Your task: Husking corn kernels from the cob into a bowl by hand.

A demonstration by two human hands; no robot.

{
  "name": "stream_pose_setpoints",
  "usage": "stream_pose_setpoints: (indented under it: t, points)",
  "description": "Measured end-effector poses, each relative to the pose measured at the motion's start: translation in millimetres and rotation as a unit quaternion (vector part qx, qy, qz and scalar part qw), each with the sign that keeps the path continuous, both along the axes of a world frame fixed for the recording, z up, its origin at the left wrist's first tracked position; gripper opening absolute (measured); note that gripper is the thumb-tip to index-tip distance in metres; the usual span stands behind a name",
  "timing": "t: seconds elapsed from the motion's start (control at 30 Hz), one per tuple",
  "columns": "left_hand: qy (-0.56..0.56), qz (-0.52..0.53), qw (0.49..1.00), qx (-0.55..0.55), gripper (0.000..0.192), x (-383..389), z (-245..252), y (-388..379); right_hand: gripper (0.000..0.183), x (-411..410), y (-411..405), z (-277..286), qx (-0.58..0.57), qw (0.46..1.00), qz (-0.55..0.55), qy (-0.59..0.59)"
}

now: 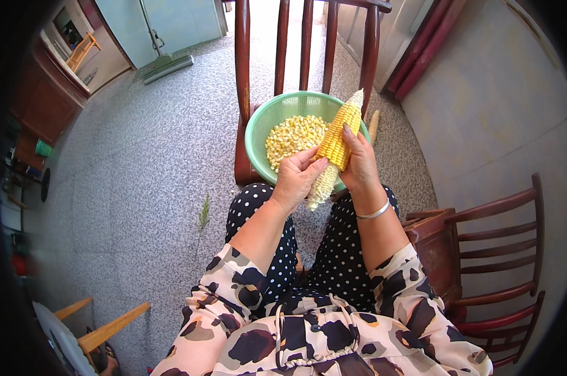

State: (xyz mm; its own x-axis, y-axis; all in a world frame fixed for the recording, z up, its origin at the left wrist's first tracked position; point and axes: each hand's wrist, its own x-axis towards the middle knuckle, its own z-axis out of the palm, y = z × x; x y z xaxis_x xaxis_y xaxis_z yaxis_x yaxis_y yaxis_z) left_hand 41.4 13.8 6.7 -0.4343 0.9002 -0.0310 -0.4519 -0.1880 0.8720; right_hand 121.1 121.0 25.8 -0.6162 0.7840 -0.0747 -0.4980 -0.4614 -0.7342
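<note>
A corn cob (340, 136) slants over the right side of a green plastic colander (255, 157). Yellow kernels cover its upper part, while the lower end nearest me is bare and pale. My right hand (360, 157) grips the cob from the right, thumb on top of the kernels. From the left, my left hand (300, 176) holds it at the border between kernels and bare cob, thumb and fingertips against it. Loose corn kernels (295, 138) are heaped inside the colander, which rests on the seat of a reddish-brown wooden chair (243, 160) in front of my knees.
Beyond the colander, a stripped cob (374, 123) shows to the right of the chair. More wooden chairs (495, 249) stand at my right by the wall. A flat mop (168, 66) leans at the far left. A green sprig (204, 214) lies on the speckled floor (137, 178).
</note>
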Motion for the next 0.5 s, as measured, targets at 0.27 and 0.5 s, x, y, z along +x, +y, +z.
stream_pose_setpoints:
  t: [0.27,0.5]
  points:
    - [0.287,0.119,0.945,-0.103,0.022,1.2,-4.9,0.2,0.03,1.8,8.6,-12.9,0.025,0.997,-0.046,-0.054]
    - [0.445,0.194,0.873,-0.04,0.011,-1.6,-12.0,-0.3,0.028,2.7,7.3,-4.0,-0.049,0.998,0.031,-0.036]
